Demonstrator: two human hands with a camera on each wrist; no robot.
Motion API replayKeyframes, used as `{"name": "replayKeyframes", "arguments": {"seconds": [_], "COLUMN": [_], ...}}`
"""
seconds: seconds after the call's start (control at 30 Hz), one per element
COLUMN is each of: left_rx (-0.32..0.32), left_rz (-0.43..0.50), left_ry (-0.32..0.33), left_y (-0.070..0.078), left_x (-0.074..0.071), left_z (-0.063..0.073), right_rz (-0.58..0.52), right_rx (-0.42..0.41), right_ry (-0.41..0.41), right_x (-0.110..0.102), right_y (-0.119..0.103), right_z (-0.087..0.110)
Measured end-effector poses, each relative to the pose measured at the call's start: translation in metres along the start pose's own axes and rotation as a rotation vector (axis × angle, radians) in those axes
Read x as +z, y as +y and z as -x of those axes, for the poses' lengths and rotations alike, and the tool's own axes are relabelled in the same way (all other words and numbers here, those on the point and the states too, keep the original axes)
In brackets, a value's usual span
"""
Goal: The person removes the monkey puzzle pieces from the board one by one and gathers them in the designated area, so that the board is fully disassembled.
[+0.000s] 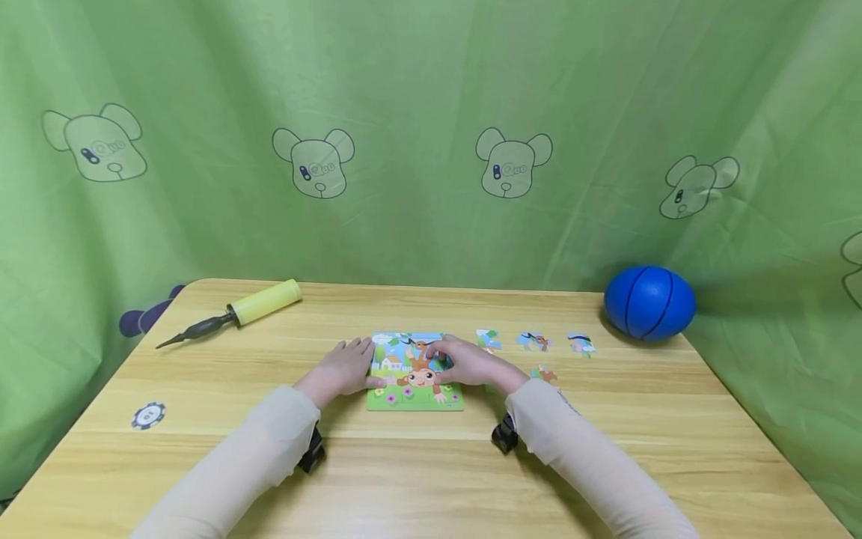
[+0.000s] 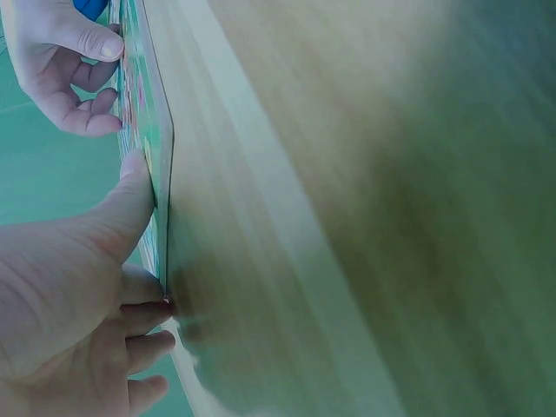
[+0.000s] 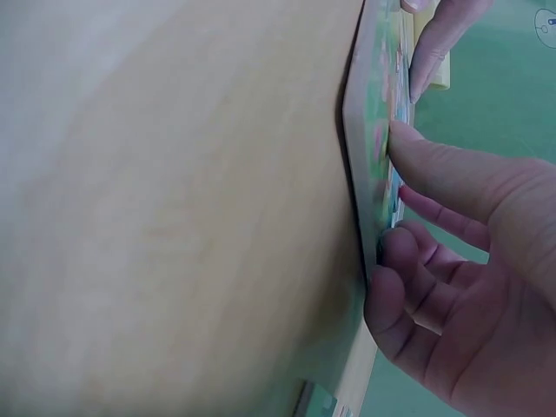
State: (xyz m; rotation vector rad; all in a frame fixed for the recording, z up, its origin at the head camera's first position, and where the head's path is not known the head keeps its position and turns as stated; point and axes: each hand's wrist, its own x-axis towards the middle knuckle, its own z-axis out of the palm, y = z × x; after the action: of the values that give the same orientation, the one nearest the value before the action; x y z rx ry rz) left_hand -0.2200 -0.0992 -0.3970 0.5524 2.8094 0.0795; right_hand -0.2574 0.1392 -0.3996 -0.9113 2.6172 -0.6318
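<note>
- The monkey jigsaw board [image 1: 414,405] lies flat on the wooden table [image 1: 404,486], between the two hands and in front of the person; its house, flowers and monkey's face show.
- The left hand [image 1: 346,368] lies at the board's left edge, fingers extended and thumb on the picture, apparently steadying it.
- The right hand [image 1: 470,361] arches over the board's right part, thumb and fingertips apart from each other and down on the picture; whether they pinch a piece cannot be told. The hands are apart from one another.
- Just right of the board, a row holds a cloud-and-leaf piece [image 1: 488,340], a brown-and-blue piece [image 1: 535,341] and a piece with a dark curve [image 1: 581,343]; an orange-brown piece [image 1: 544,373] lies nearer the right sleeve.
- The step in hand looks like fitting or pressing a piece into the board's right side.
- The next move seems to call for seating that spot flush while the left hand braces the board, then choosing a loose piece by matching picture and outline.
- Farther out are a blue ball [image 1: 649,303], a yellow hand pump [image 1: 266,302] and a poker chip [image 1: 148,415].
</note>
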Motion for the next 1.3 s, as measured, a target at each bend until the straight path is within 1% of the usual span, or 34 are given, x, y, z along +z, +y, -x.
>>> {"name": "replayKeyframes", "arguments": {"seconds": [0.33, 0.5, 0.57, 0.6, 0.8, 0.83, 1.03, 1.2, 1.3], "left_rx": [-0.001, -0.009, -0.013, -0.002, -0.01, -0.022, -0.004, -0.005, -0.004], "left_rz": [-0.002, 0.015, 0.02, 0.026, 0.029, 0.025, 0.005, -0.001, -0.002], "left_ry": [0.004, 0.002, -0.005, 0.007, -0.009, -0.021, 0.002, 0.001, -0.001], "left_y": [0.0002, -0.0006, -0.0011, -0.0026, -0.0026, -0.0012, -0.0004, -0.0001, -0.0002], "left_x": [-0.0012, 0.0002, 0.0004, 0.0021, 0.0011, -0.0007, -0.0024, -0.0025, -0.0023], "left_z": [0.0022, 0.0002, -0.0008, -0.0018, -0.0021, -0.0011, 0.0015, 0.0011, 0.0004], "right_rz": [-0.046, -0.055, -0.049, -0.047, -0.037, -0.038, -0.05, -0.041, -0.081], "right_rx": [0.024, 0.04, 0.037, 0.036, 0.032, 0.031, 0.002, -0.01, -0.006], "right_ry": [0.017, 0.014, 0.019, 0.021, 0.033, 0.035, 0.035, 0.038, 0.04], "right_x": [0.0006, 0.0008, 0.001, 0.0012, 0.0013, 0.0011, 0.0001, -0.0008, -0.0016], "right_y": [0.0002, 0.0005, 0.0008, 0.0011, 0.0027, 0.0027, 0.0021, 0.0026, 0.0028], "right_z": [0.0004, 0.0004, 0.0001, -0.0001, -0.0003, 0.0, 0.0016, 0.0022, 0.0033]}}
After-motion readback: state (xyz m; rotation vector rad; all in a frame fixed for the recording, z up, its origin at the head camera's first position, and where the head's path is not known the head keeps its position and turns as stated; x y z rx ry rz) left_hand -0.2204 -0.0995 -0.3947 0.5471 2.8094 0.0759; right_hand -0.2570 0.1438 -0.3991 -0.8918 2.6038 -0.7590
